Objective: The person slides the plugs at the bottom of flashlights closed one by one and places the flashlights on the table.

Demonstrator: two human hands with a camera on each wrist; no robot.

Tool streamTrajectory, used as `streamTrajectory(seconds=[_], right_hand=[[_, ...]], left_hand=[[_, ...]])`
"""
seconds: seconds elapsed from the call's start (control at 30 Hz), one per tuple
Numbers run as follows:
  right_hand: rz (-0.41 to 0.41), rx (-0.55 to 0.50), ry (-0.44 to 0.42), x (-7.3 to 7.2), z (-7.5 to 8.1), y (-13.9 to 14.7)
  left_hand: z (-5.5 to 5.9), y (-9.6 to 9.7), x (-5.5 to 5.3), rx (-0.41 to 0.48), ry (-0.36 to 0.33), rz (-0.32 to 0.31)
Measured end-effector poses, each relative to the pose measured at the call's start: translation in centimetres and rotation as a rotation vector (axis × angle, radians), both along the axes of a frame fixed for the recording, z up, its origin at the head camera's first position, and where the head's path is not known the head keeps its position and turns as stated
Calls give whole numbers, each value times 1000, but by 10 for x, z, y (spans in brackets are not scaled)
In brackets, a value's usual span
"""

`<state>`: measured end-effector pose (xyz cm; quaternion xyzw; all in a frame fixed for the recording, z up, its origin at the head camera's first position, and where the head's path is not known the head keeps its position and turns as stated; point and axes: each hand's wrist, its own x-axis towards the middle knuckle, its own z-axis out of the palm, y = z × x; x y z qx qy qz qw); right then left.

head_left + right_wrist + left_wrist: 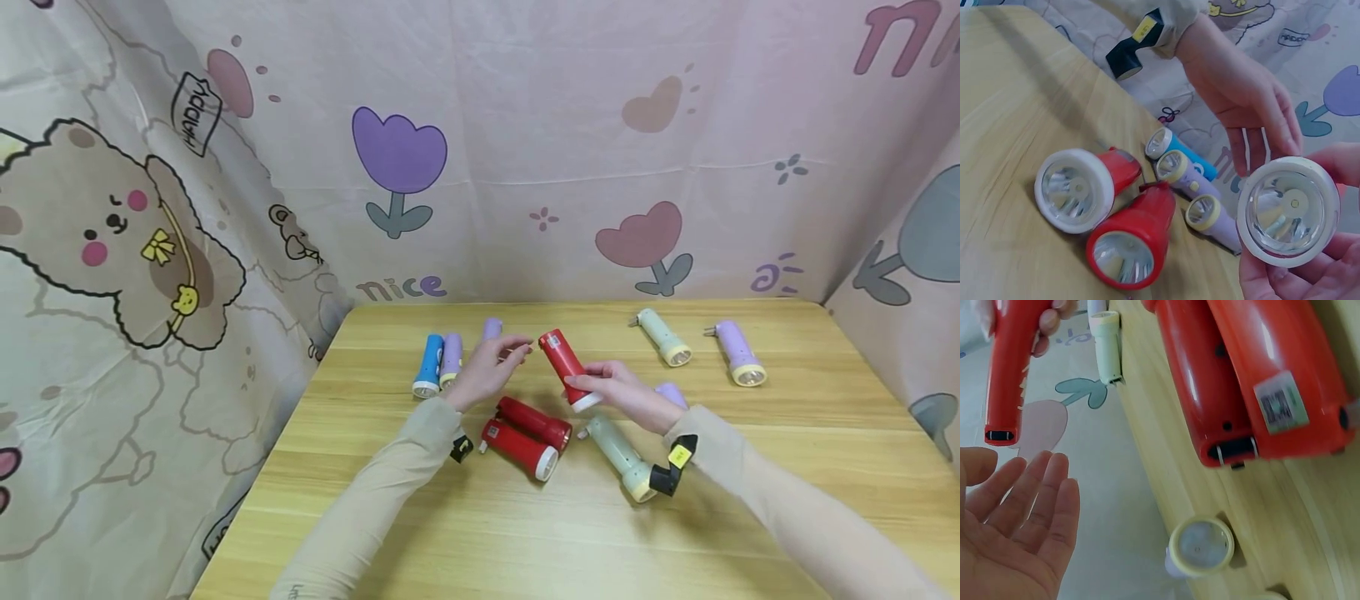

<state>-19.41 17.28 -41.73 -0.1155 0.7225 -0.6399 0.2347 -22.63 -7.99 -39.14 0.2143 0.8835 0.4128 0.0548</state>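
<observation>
My right hand grips a red flashlight near its white-rimmed head, above the table. The tail slants up toward my left hand, which holds nothing. In the left wrist view, that hand's fingers are spread and gently bent, just below the flashlight's tail. The right wrist view looks straight into the held flashlight's lens. Beneath the hands, two more red flashlights lie side by side, one with a white rim and one all red.
A pale green flashlight lies under my right wrist, and a purple one is partly hidden behind it. Back left are a blue flashlight and two purple ones. Another pale green flashlight and a purple one lie back right.
</observation>
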Motion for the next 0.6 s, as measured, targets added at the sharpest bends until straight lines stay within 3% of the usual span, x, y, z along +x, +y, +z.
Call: streamTrajectory(seconds=[0.33, 0.6], right_hand=[[-111, -44, -59, -18, 9, -14], [-160, -14, -77, -39, 11, -25]], left_hand=[[-2, -13, -3, -86, 115, 28], [-7, -26, -3, -174, 116, 75]])
